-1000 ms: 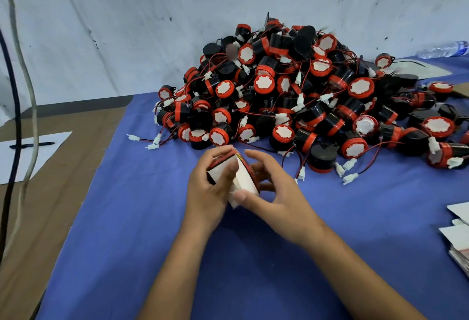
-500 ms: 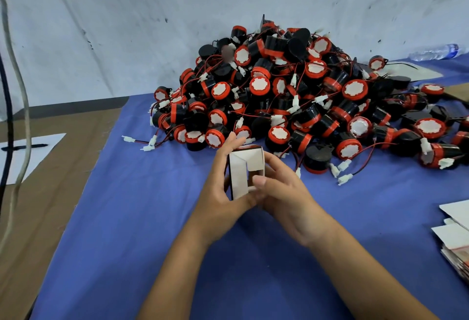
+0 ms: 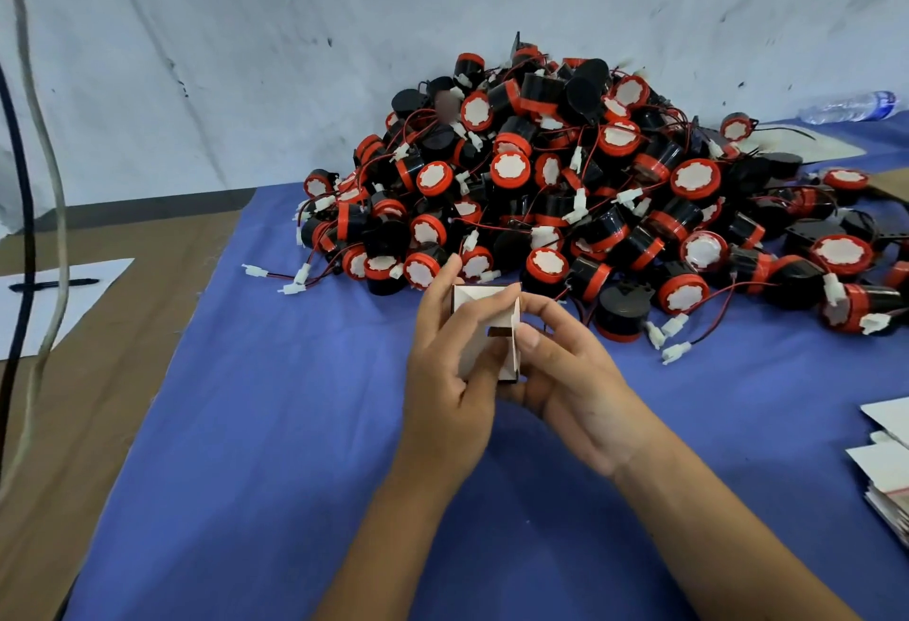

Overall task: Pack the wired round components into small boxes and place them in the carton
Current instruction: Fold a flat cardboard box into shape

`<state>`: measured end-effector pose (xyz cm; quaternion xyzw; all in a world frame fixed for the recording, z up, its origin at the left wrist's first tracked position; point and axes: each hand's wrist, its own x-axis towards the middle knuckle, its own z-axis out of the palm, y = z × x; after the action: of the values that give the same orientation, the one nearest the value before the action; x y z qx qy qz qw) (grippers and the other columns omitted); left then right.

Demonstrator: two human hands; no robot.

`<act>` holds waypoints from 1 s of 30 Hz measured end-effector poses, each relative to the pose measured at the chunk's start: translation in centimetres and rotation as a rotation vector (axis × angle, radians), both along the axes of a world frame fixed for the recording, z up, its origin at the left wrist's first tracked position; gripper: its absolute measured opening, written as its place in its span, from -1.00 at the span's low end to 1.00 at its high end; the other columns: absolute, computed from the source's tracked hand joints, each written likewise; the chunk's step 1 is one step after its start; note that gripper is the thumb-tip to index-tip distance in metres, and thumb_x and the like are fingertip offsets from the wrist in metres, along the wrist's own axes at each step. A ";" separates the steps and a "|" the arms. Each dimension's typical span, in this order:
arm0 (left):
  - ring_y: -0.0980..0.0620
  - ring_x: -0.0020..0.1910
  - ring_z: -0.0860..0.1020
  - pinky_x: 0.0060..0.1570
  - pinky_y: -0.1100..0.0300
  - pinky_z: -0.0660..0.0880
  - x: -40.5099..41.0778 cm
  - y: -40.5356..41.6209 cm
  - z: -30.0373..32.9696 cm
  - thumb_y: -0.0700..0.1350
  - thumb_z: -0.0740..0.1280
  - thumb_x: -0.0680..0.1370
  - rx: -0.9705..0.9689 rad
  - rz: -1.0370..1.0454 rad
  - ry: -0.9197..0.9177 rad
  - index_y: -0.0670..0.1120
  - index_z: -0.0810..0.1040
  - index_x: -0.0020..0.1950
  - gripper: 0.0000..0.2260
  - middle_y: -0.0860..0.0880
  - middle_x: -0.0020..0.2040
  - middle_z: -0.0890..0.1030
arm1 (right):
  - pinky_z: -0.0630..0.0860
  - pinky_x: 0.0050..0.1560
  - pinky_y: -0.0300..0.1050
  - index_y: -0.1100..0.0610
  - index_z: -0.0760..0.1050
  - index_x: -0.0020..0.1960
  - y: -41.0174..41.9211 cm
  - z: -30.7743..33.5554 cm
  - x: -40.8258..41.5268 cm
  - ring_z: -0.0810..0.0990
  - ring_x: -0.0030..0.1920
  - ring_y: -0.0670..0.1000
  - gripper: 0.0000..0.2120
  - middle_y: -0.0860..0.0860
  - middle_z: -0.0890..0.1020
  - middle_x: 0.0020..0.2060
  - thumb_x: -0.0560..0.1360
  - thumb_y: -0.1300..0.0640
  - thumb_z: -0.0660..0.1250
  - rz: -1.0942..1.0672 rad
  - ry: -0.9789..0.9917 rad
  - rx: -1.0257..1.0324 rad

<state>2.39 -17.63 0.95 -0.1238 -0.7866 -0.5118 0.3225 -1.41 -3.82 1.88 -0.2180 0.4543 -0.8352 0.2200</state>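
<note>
Blue cloth [image 3: 275, 423]; both hands grip small box [image 3: 484, 320] (white card, square).

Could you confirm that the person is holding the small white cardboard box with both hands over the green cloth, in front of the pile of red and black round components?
Not quite: the cloth is blue, not green, as the head view shows. The rest holds: the left hand and right hand both hold the small white cardboard box in front of the pile of red and black round components.
</note>
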 end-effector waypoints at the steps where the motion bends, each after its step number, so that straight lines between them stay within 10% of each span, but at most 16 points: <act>1: 0.13 0.59 0.30 0.32 0.23 0.51 0.0 0.0 -0.1 -0.26 0.30 0.67 -0.033 0.050 0.038 0.15 0.60 0.40 -0.60 0.07 0.66 0.22 | 0.63 0.06 0.11 0.22 0.38 0.42 -0.1 0.0 0.0 0.66 0.17 0.25 -0.48 0.25 0.65 0.17 0.53 0.08 0.41 0.005 -0.008 -0.017; 7: 0.11 0.47 0.47 0.18 0.27 0.53 0.2 0.2 0.2 -0.31 0.27 0.64 -0.108 0.042 0.050 -0.10 0.67 0.31 -0.68 0.00 0.68 0.21 | 0.62 -0.10 0.07 0.25 0.40 0.35 -0.8 -0.4 0.0 0.69 -0.02 0.18 -0.49 0.19 0.68 0.02 0.50 0.10 0.46 -0.093 -0.062 0.041; 16: 0.07 0.66 0.12 0.53 -0.18 0.32 0.2 -2.7 -0.4 -0.24 0.42 0.37 -0.162 -0.132 -0.304 0.25 0.02 0.67 -0.01 0.25 0.65 0.17 | 0.53 -0.40 -0.08 0.10 0.51 0.27 -0.5 -1.0 -0.4 0.70 -0.16 0.12 -0.61 0.13 0.70 -0.03 0.46 0.13 0.46 -0.172 0.029 0.224; 30: 0.04 0.45 0.47 0.22 -0.06 0.60 -0.3 -2.3 -1.0 -0.16 0.56 0.26 -0.216 0.013 -0.170 0.29 0.32 0.52 -0.10 0.21 0.49 0.44 | 0.61 -0.36 -0.06 0.02 0.50 0.24 -0.7 -1.2 -0.5 0.72 -0.15 0.11 -0.66 -0.03 0.70 -0.08 0.59 0.38 0.28 -0.201 0.196 0.339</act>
<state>2.10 -19.91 -0.10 -0.1091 -0.8623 -0.4307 0.2429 -1.90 -4.48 0.70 -0.2118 0.6270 -0.7394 0.1240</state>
